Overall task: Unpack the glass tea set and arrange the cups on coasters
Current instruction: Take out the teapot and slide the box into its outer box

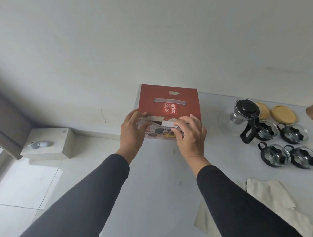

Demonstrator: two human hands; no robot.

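Box: a red cardboard box (pixel 167 104), square-topped with white characters and a grey handle strip, is sitting at the back edge of the bench (pixel 159 174), against the wall; its near top edge is torn ragged.
Left hand: the left hand (pixel 132 133) is holding the box's near left corner, fingers curled over the torn edge and thumb on the front face.
Right hand: the right hand (pixel 189 135) is resting over the near right edge, fingers bent onto a small white flap (pixel 168 124); whether it is pinching or only pressing the flap is hard to tell.
Teapot: a clear glass teapot (pixel 239 118) with a black lid and handle is standing near the back right of the bench.
Cups: four glass cups (pixel 291 144) in black scalloped holders are sitting in two rows just right of the teapot, directly on the bench.
Coasters: two round, pale wooden coasters (pixel 283 113) are lying behind the cups, one partly hidden by the teapot.
Paper: creased cream wrapping sheets (pixel 268 196) are lying at the near right of the bench.
Bench: a smooth, pale grey surface.
Sleeves: both forearms are wearing dark, close-fitting sleeves.
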